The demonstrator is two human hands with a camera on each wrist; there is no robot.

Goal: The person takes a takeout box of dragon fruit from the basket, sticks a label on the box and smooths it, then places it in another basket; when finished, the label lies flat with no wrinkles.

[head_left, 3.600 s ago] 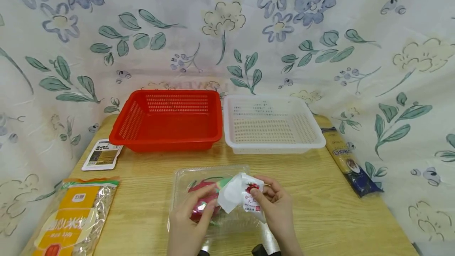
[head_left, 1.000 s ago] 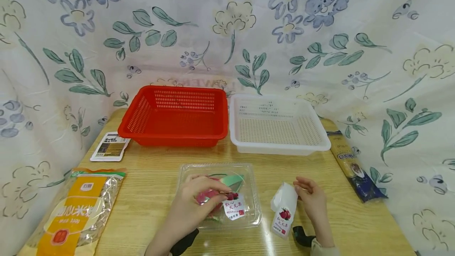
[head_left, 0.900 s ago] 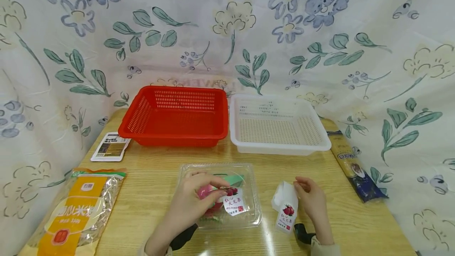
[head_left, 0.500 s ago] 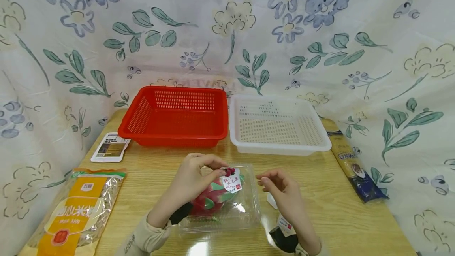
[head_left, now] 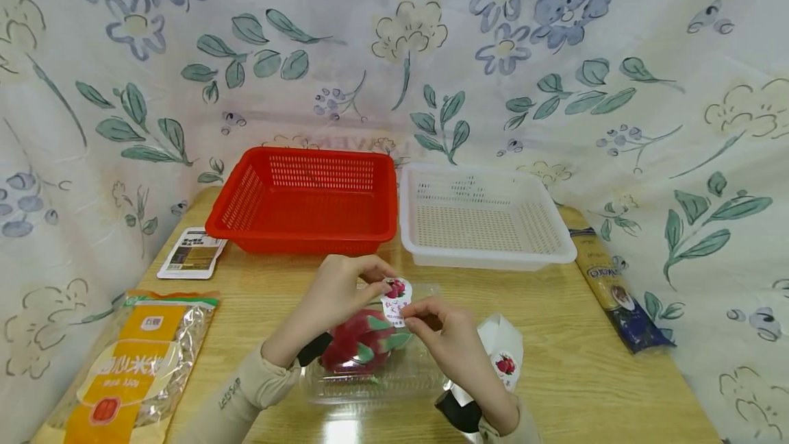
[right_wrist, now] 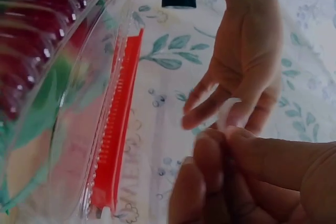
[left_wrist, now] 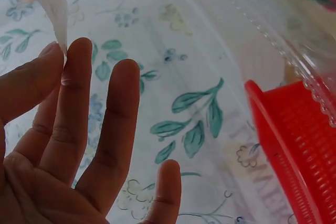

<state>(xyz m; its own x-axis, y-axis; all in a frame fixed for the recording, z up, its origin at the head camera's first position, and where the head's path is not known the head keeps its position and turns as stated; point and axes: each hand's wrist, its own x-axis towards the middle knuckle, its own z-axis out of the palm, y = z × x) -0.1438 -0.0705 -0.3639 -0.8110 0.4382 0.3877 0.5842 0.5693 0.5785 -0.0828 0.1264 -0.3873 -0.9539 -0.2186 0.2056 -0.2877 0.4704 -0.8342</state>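
A white sticker label [head_left: 396, 301] printed with red dragon fruit hangs above a clear plastic clamshell box [head_left: 394, 388]. My left hand [head_left: 339, 297] pinches the label's upper left edge between thumb and index finger; in the left wrist view its other fingers are spread. My right hand [head_left: 450, 341] pinches the lower right edge, as the right wrist view also shows, where the label [right_wrist: 228, 111] is mostly hidden by fingers. Inside the box lies a pink dragon fruit [head_left: 357, 344] with green scales. A strip of backing paper [head_left: 502, 338] with another such label lies right of the box, partly behind my right forearm.
A red basket [head_left: 302, 247] and a white basket [head_left: 487, 257] stand side by side at the back. On the left lie a white-and-brown packet [head_left: 193, 254] and a large yellow-orange bag [head_left: 126, 362]. A blue-and-gold packet [head_left: 616, 290] lies along the right edge.
The backing strip, earlier in my right hand, now lies on the table. The label in my left hand has risen away from me, and my right hand has come left to grip its lower edge.
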